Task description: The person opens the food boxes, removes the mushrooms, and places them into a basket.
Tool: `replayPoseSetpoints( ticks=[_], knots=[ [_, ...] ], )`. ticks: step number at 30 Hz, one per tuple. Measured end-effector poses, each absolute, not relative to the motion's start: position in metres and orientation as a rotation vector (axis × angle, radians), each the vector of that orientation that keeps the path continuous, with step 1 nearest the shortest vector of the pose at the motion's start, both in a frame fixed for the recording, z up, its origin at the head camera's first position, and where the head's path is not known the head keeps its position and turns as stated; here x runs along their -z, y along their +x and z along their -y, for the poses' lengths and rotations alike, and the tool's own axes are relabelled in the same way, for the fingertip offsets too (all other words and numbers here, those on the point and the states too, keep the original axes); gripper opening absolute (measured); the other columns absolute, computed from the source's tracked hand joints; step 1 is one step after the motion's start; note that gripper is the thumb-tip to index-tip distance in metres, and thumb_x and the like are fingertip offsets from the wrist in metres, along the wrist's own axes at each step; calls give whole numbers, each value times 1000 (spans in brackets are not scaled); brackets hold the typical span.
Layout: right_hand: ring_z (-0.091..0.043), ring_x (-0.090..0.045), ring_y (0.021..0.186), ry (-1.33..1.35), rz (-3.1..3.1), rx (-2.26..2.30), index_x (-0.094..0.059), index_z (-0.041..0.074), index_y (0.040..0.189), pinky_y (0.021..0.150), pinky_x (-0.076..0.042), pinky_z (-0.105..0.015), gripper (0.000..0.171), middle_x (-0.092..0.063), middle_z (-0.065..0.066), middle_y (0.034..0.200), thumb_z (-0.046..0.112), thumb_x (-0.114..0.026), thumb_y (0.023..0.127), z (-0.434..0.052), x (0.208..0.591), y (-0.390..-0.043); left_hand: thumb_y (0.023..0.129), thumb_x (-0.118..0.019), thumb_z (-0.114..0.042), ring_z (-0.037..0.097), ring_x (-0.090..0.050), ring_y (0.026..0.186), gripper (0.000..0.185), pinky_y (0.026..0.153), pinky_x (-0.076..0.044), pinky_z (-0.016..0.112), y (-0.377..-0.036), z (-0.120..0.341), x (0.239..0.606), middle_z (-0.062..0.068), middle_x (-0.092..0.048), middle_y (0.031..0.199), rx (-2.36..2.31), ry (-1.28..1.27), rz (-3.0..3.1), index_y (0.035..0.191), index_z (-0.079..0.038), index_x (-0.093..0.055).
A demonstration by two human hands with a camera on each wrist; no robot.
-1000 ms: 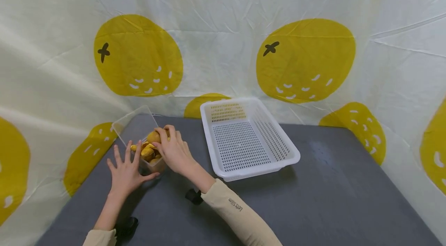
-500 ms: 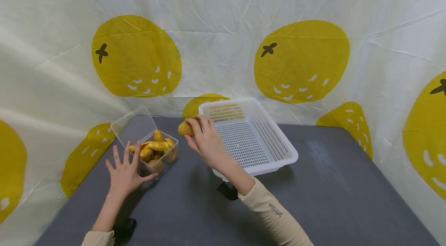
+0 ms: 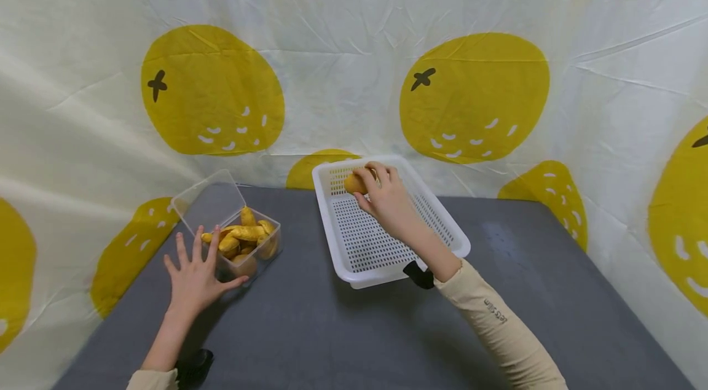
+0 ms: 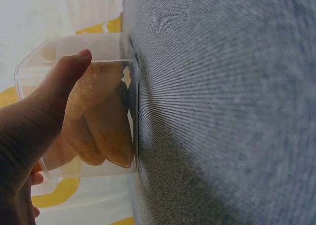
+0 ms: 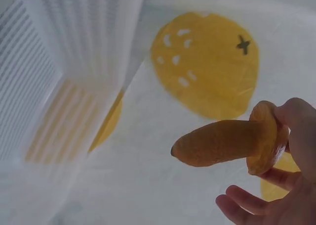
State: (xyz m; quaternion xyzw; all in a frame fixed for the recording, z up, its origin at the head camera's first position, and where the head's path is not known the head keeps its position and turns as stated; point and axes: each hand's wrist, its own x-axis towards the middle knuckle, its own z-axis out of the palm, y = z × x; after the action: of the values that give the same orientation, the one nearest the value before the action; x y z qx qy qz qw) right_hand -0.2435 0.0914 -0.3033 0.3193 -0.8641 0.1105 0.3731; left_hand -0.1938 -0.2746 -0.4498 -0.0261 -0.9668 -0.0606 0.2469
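My right hand (image 3: 394, 209) pinches a yellow-brown mushroom (image 5: 212, 143) over the far left part of a white perforated basket (image 3: 333, 236). In the right wrist view its round cap sits between thumb and fingers, and the thick stem points away from the hand. At the left, a clear plastic box (image 3: 279, 231) with its lid (image 3: 207, 196) tipped open behind holds several yellow-brown pieces (image 3: 249, 232), some elongated. My left hand (image 3: 193, 282) spreads its straight fingers along the box's left side, and the thumb rests against its near wall. Its far fingers are partly hidden in the left wrist view.
Box and basket stand side by side on a dark grey table (image 3: 531, 304), with a gap between them. A white cloth (image 3: 343, 89) with large yellow fruit prints hangs behind and at both sides. The basket has raised slotted walls.
My right hand has lifted the mushroom out of the clear box and carried it right, over the basket. The left hand has stayed at the box.
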Motion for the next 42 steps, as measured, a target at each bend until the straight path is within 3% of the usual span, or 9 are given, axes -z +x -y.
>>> replayPoseSetpoints(
  ticks=[4,11,23,31,42],
  knots=[
    [-36,-49,91,835,2241,-162,-53,6,111,74,-48,-41,36,-51,-18,108,21,-65,81,-109,309,-264,46,-76,-62,55,1,130,126,86,-10,78,-194,274,450,27,-23,142,164,-72,2632,145,-21,-10],
    [-39,-52,92,864,2327,48,-54,10,108,62,-51,-43,35,-54,-14,108,23,-68,78,-131,321,-299,46,-75,-63,55,0,130,128,87,-10,78,-194,274,451,26,-22,142,154,-70,2635,145,-23,-5],
    [-42,-48,99,892,2536,31,-54,14,110,65,-47,-47,30,-54,-9,116,17,-64,82,-137,337,-329,45,-77,-62,55,0,130,129,86,-10,78,-195,275,452,27,-23,142,157,-81,2616,145,-23,-5],
    [-42,-41,114,884,2651,9,-50,17,122,81,-45,-51,39,-49,-7,127,18,-61,85,-120,325,-315,46,-76,-63,54,0,130,129,87,-10,78,-194,276,452,26,-22,143,155,-69,2630,145,-25,-3],
    [-30,-46,110,1040,2513,-156,-56,14,116,86,-45,-42,33,-52,-5,125,22,-60,85,-69,293,-259,46,-76,-62,54,-1,130,128,86,-11,78,-192,276,452,25,-22,143,159,-88,2620,145,-23,-5]
  ],
)
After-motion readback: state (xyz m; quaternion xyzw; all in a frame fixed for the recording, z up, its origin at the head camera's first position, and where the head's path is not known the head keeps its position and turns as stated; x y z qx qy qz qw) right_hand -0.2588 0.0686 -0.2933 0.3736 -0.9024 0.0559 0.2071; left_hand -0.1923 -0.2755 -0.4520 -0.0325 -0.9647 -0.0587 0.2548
